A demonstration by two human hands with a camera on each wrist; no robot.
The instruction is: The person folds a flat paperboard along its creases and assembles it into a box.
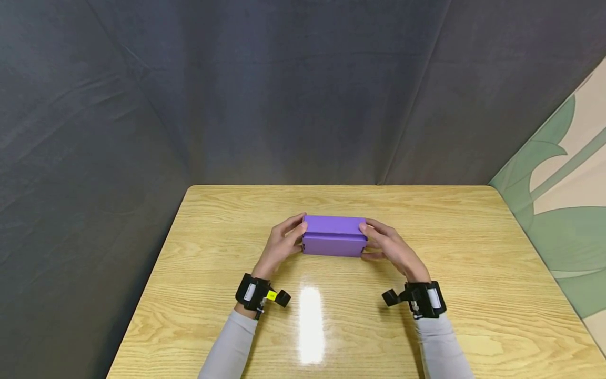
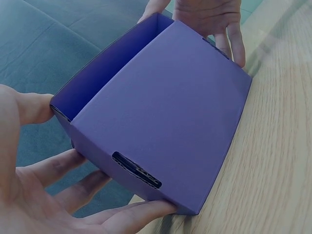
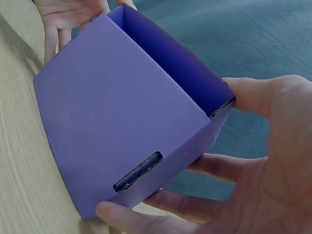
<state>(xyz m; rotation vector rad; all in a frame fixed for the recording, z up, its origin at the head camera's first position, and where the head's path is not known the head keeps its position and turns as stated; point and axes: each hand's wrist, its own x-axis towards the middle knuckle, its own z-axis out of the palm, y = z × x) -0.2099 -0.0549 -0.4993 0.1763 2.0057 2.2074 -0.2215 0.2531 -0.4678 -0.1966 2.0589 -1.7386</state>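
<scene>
A purple cardboard box is held between both hands over the middle of the wooden table. Its top flap or lid stands a little apart from the front wall, and a dark gap runs between them. My left hand grips the left end, thumb at the upper edge and fingers spread along the side. At the opposite end my right hand holds the box likewise. In the left wrist view a slot with rough cardboard edges shows near the box's corner; a similar slot appears in the right wrist view.
The light wooden table extends around the box, with a bright glare in front of it. A dark grey curtain hangs behind and to the left. On the right is a beige cloth with green leaf shapes.
</scene>
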